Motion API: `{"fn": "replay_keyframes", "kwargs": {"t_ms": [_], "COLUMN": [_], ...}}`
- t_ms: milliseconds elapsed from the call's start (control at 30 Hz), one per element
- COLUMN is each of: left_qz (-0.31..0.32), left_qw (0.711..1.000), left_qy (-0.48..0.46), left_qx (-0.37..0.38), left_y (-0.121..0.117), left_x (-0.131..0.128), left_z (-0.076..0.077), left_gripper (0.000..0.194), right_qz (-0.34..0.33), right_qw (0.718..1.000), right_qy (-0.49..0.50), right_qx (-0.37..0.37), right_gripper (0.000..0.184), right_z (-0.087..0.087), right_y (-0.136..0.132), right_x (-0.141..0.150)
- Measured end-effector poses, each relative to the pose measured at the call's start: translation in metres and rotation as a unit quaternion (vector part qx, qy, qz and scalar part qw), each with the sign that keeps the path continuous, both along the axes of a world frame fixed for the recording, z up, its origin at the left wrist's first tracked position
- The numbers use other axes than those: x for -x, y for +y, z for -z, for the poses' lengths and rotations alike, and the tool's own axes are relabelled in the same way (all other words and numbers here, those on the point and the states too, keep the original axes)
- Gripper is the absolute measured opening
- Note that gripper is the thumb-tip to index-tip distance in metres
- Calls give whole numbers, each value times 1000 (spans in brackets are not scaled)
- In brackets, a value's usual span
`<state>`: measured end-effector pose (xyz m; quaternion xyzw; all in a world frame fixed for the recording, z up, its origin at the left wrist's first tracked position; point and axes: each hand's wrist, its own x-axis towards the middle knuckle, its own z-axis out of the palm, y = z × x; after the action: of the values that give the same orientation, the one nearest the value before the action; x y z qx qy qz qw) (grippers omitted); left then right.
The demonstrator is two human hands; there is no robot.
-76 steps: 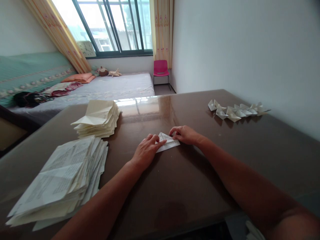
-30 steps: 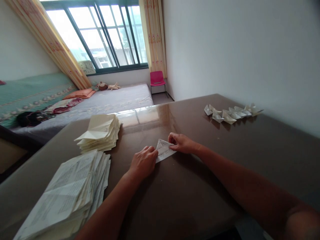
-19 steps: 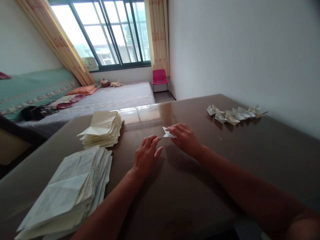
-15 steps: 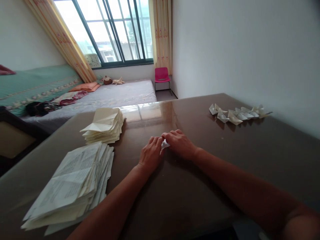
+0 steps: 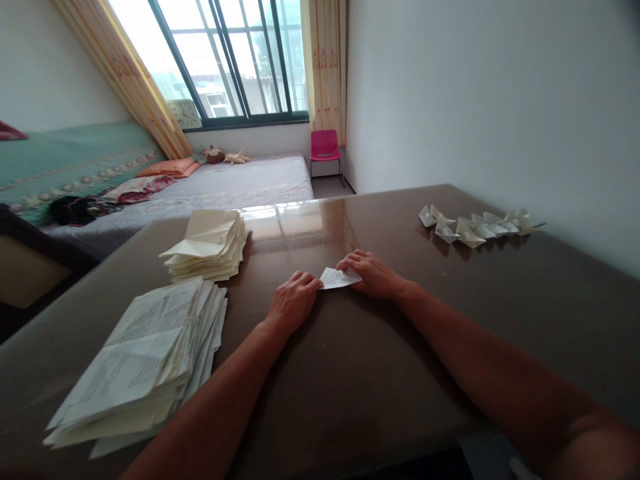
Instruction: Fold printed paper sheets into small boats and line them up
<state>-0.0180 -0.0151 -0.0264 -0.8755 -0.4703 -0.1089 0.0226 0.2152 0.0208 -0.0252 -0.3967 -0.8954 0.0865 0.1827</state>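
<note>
Left of L hand [image 5: 296, 298]: ppr stacks [image 5: 140, 357]

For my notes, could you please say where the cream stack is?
Head view: at left on the table, the cream stack sits just beyond the white stack.

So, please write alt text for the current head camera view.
A left hand and right hand hold a small white folded printed paper over a glossy brown table. Stacked cream sheets and white printed sheets lie left; pale folded-paper shapes right.
</note>
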Motion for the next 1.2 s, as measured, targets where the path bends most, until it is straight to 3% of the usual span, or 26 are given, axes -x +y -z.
{"fn": "replay_keyframes", "kwargs": {"t_ms": [300,533,767,1000,1100,1200], "left_qz": [35,38,33,79,85,74], "left_qw": [996,995,995,993,993,993], "left_qy": [84,95,91,87,87,86], "left_qx": [-18,-15,-15,-21,3,5], "left_y": [-2,-4,-3,-10,-10,-8], "left_x": [-1,1,1,-22,-29,-32], "left_z": [-3,-8,-7,-7,-4,-2], "left_gripper": [21,23,19,30,30,32], "right_qz": [-70,-79,-97,-114,-115,-41], "right_qw": [993,995,991,988,982,977], "right_qy": [-21,-14,10,10,26,44], "right_qx": [95,59,91,102,148,203], "right_gripper": [47,54,61,55,55,37], "right_z": [-4,-3,0,0,-6,-12], "right_y": [7,-1,3,4,6,11], "right_x": [-18,-4,-7,-10,-18,-30]}}
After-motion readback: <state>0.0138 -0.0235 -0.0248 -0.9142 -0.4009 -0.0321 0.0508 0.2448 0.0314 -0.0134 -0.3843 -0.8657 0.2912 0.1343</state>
